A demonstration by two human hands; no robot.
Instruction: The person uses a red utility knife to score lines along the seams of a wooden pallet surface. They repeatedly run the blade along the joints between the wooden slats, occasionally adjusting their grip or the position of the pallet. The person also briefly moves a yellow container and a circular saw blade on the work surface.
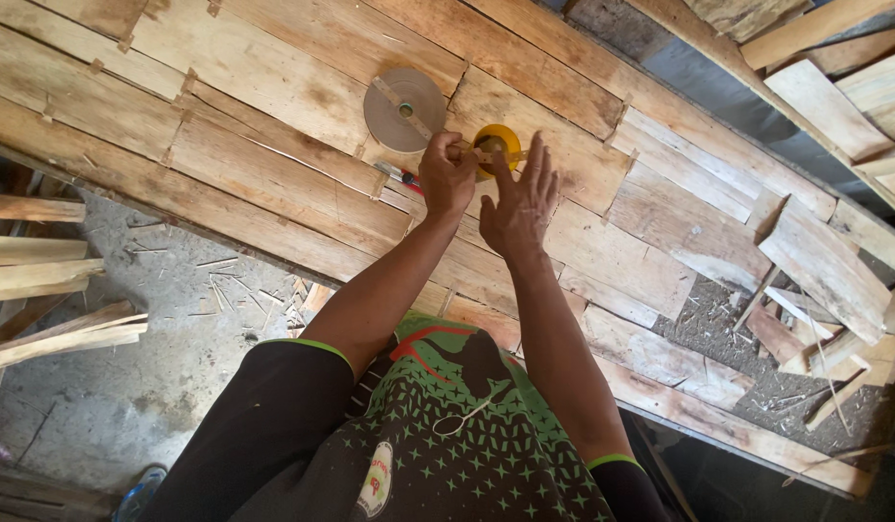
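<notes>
Both hands meet over a yellow tape roll [497, 147] on the plank table [273, 174]. Left hand [447, 177] is curled shut, pinching the tape's end; right hand [518, 205] spreads open, one finger pressing the roll. Just left sits a grey tape roll [404, 108], a red pen [401, 176] below it.

Daylight, soft and even, brightest on the wooden table [273, 106] at upper left; no hard glare, only a mild sheen on the yellow tape roll [500, 145]. Short, soft shadows sit under the left hand [447, 179] and right hand [520, 208], and the floor [128, 387] at lower left and the bottom right corner fall dim. Focus holds sharp at centre; wide-angle lens bends the planks toward the edges, with slight softness in the corners.
</notes>
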